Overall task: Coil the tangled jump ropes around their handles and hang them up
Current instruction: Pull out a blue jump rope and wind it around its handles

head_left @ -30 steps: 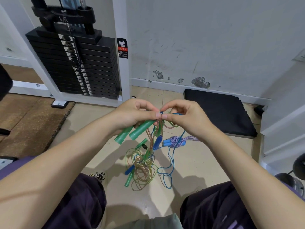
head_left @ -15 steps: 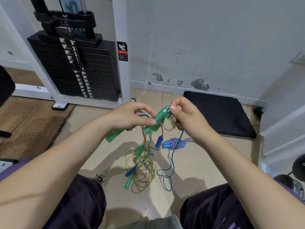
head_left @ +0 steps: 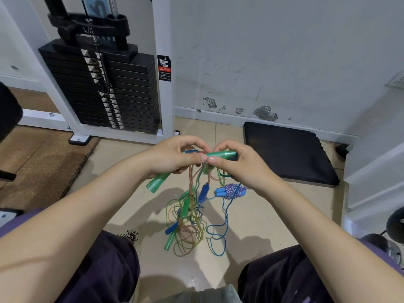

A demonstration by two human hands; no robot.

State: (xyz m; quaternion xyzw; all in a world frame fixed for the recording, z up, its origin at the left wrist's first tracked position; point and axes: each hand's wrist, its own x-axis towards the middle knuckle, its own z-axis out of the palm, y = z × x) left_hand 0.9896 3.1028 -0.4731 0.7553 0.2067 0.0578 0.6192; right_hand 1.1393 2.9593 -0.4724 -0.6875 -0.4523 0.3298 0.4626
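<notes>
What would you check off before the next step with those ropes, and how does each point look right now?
1. Left hand grips a green handle: ok.
2. Right hand pinches the other green handle: ok.
3. Cords below the hands free of knots: not ok, the tangle hangs to the floor.
4. Blue handle separated from the green ropes: not ok, caught in the hanging cords.
5. Striped rope already coiled: ok, bundled on the floor.
6. Hanging place in view: cannot tell.
</notes>
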